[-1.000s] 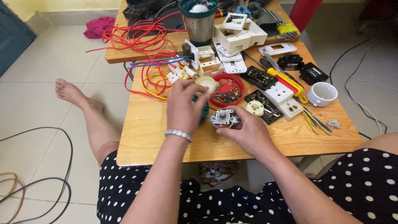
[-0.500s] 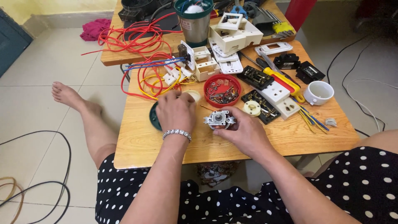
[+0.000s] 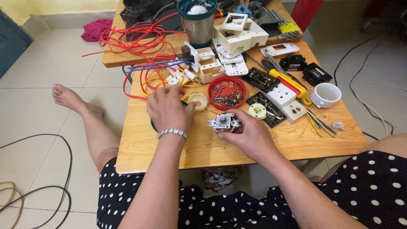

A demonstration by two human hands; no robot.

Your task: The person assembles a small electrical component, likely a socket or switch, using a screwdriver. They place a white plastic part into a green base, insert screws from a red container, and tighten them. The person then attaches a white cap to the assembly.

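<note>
Cluttered wooden table (image 3: 178, 152): right hand (image 3: 248, 133) grips small motor (image 3: 224, 122); left hand (image 3: 167, 108) loosely covers dark round part (image 3: 153, 125), grasp unclear.

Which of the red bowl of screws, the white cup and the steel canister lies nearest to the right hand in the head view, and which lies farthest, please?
From the right hand:
1. Red bowl of screws, just beyond it.
2. White cup, off to the right.
3. Steel canister, far back on the second table.
</note>
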